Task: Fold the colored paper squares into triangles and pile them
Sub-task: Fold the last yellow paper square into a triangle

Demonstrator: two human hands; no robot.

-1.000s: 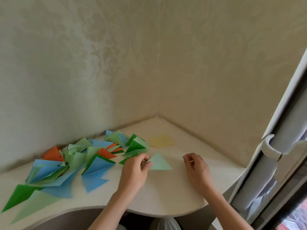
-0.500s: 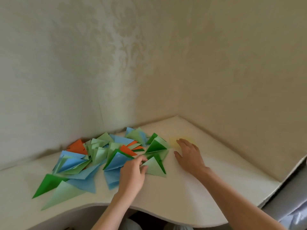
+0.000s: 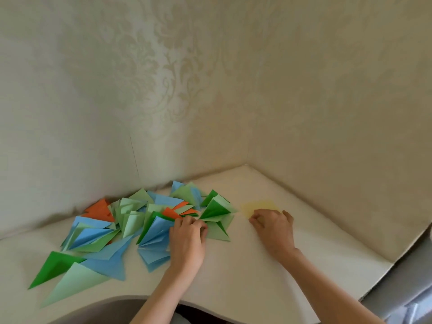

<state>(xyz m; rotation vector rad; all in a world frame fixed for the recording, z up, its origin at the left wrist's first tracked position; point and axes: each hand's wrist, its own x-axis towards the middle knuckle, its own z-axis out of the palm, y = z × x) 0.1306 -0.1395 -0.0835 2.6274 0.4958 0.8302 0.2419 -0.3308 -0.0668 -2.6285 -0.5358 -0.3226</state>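
The yellow square (image 3: 258, 206) lies flat, far-right of the pile (image 3: 145, 220) — under the right hand's (image 3: 273, 226) curled fingertips; whether it grips is unclear. The left hand (image 3: 188, 239) pinches 1 pale green triangle (image 3: 218, 232).

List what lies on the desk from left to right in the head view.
Pile of folded triangles → left hand on the pile's right edge → light green triangle → yellow paper square, with the right hand on it.
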